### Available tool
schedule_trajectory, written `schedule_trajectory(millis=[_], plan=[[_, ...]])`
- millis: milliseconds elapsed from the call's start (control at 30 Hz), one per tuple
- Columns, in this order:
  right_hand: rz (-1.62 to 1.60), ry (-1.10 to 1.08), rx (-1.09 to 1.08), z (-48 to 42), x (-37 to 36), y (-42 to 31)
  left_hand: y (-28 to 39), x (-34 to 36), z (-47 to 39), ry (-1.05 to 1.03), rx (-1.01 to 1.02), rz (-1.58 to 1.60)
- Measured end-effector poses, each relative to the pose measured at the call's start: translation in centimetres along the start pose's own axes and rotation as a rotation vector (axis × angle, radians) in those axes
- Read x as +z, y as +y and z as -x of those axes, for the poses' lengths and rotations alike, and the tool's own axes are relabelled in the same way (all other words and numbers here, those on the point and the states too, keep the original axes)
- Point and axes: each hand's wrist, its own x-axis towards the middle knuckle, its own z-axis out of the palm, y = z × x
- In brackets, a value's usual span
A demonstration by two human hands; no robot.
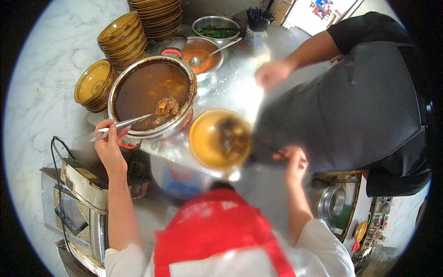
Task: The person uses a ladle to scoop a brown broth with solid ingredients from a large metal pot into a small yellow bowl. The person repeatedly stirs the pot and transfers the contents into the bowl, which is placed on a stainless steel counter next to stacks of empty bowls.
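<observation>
My left hand (112, 142) grips the handle of a metal ladle (133, 122). The ladle's bowl, heaped with chunks of brown meat or stew (166, 108), is over the front right part of a large pot of brown broth (150, 90). Right of the pot is a yellow bowl (204, 138) on the metal counter; a blurred dark and brown mass (235, 138) shows over or in its right half. My right hand (296, 161) is right of this bowl, fingers curled in front of a black apron; blur and the dark background hide whether it holds anything.
A co-worker in a black apron (353, 104) stands at the right, with one blurred hand (273, 74) over the counter. Behind the pot are a basin of red sauce (197, 55), a basin of chopped greens (216, 32) and stacked yellow bowls (121, 38). An appliance (79, 194) stands lower left.
</observation>
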Motion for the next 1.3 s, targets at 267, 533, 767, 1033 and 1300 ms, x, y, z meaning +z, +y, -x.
schedule_trajectory(millis=[267,533,767,1033,1300], plan=[[-0.150,0.189,0.171,-0.1,0.8,-2.4,-0.1,-0.1,0.0,0.000,0.026,-0.019],[-0.221,0.255,0.174,-0.5,-0.6,-3.9,-0.2,-0.4,-0.2,0.015,0.020,0.011],[-0.128,-0.076,0.121,0.8,1.1,-3.2,-0.6,-0.4,-0.3,0.005,-0.012,-0.062],[-0.233,-0.030,-0.138,-3.2,-0.7,-12.0,0.3,0.4,-0.2,0.047,-0.042,0.006],[-0.114,0.241,-0.764,-9.4,-6.8,-25.9,-0.8,-0.4,-0.5,-0.014,-0.035,0.085]])
